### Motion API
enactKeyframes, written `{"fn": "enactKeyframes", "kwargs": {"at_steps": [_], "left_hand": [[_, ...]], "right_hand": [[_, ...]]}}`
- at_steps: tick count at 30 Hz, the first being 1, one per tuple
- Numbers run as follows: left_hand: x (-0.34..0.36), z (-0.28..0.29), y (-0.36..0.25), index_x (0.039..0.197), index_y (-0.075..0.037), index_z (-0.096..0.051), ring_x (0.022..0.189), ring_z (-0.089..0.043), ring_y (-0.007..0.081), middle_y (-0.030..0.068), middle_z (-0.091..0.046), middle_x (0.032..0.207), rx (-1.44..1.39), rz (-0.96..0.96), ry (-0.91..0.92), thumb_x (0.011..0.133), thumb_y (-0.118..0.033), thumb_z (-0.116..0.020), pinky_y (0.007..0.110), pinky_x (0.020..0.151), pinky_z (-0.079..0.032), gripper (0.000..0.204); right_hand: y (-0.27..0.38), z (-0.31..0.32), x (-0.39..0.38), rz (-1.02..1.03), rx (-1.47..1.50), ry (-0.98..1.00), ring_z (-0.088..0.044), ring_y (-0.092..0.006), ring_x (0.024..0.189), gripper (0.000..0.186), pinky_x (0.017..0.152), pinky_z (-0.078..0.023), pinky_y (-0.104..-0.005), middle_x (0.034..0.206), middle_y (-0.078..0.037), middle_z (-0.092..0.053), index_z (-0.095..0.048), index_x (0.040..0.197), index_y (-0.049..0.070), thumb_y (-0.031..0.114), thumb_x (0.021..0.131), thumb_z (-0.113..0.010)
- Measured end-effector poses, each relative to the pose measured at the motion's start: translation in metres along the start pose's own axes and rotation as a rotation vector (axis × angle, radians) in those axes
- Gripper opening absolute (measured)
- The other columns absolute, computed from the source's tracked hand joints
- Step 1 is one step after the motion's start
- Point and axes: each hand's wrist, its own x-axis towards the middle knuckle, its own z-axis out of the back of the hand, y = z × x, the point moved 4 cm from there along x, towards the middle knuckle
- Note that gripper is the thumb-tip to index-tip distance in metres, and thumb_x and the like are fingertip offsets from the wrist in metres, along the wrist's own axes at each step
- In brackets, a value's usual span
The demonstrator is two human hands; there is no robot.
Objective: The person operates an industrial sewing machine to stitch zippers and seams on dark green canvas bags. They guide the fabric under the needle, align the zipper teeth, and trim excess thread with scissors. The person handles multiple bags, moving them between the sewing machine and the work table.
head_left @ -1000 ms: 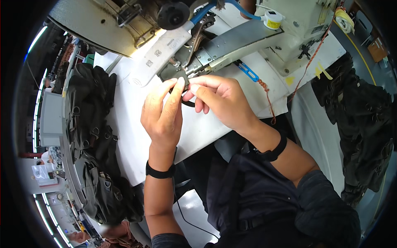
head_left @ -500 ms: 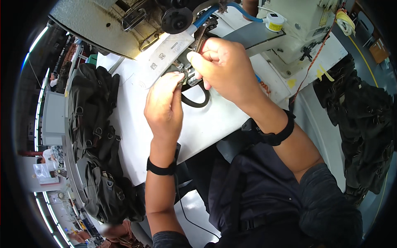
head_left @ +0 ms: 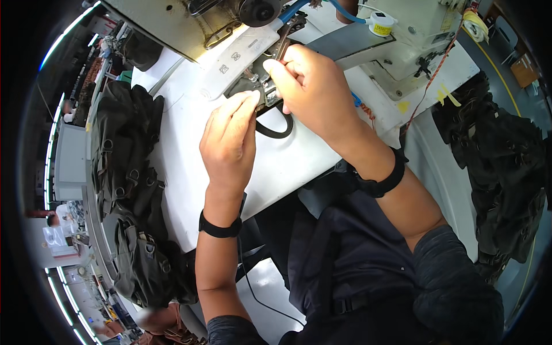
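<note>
My left hand [head_left: 229,135] has its fingers pressed together with the thumb at the edge of a dark fabric strap [head_left: 280,132]. The strap curves in a loop below the fingertips, on the white tabletop. My right hand [head_left: 315,89] is curled in a pinch just to the right, beside the needle and metal presser parts [head_left: 265,83] of a sewing machine [head_left: 178,23]. What its fingers hold is hidden behind them. A pale guard plate [head_left: 240,57] with small printed marks covers part of the machine above my left hand.
Dark green bags with metal rings [head_left: 123,155] are heaped along the left of the white table [head_left: 287,172]. More dark bags [head_left: 500,167] hang at the right. The machine's pale base [head_left: 397,80], a small white round container [head_left: 382,24] and an orange cord [head_left: 422,103] lie beyond my right hand.
The whole view has shifted slightly. My fingertips stay close to the machine's presser parts, both hands still closed, with the strap loop below them.
</note>
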Motion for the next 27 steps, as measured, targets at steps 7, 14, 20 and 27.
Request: {"fn": "enactKeyframes", "kwargs": {"at_steps": [7, 14, 20, 27], "left_hand": [[-0.007, -0.003, -0.017, 0.121, -0.001, -0.074, 0.102, -0.072, 0.0312, 0.0138, -0.073, 0.116, 0.013, 0.064, -0.027, 0.085, 0.007, -0.077, 0.04, 0.091, -0.057, 0.036], [-0.009, 0.005, -0.022, 0.119, -0.003, -0.076, 0.102, -0.072, 0.0311, 0.0133, -0.072, 0.112, 0.009, 0.063, 0.016, 0.083, 0.013, -0.074, 0.04, 0.09, -0.058, 0.04], [0.004, 0.007, -0.02, 0.113, -0.001, -0.077, 0.096, -0.073, 0.0267, 0.0147, -0.075, 0.106, -0.123, 0.338, 0.101, 0.09, 0.004, -0.076, 0.038, 0.088, -0.058, 0.024], [0.016, 0.012, -0.009, 0.111, -0.001, -0.077, 0.087, -0.075, 0.0272, 0.0147, -0.076, 0.103, -0.038, 0.111, 0.143, 0.088, 0.002, -0.079, 0.034, 0.078, -0.059, 0.023]], "right_hand": [[-0.02, -0.011, -0.046, -0.274, 0.664, 0.146, -0.072, -0.017, 0.078, 0.021, 0.073, -0.058, -0.0303, 0.085, -0.01, -0.074, -0.069, 0.104, -0.007, 0.012, 0.103, -0.058], [-0.018, -0.015, -0.053, -0.316, 0.884, 0.213, -0.073, -0.0162, 0.101, 0.03, 0.092, -0.059, -0.0296, 0.107, -0.014, -0.075, -0.066, 0.126, -0.011, 0.006, 0.104, -0.055], [-0.03, -0.019, -0.047, -0.339, 0.895, 0.243, -0.074, -0.0133, 0.099, 0.026, 0.088, -0.06, -0.0261, 0.105, -0.012, -0.077, -0.069, 0.119, -0.009, 0.009, 0.1, -0.071], [-0.03, -0.025, -0.046, -0.265, 0.936, 0.187, -0.073, -0.0116, 0.092, 0.018, 0.083, -0.06, -0.0254, 0.099, -0.008, -0.077, -0.073, 0.11, -0.006, 0.009, 0.102, -0.068]]}}
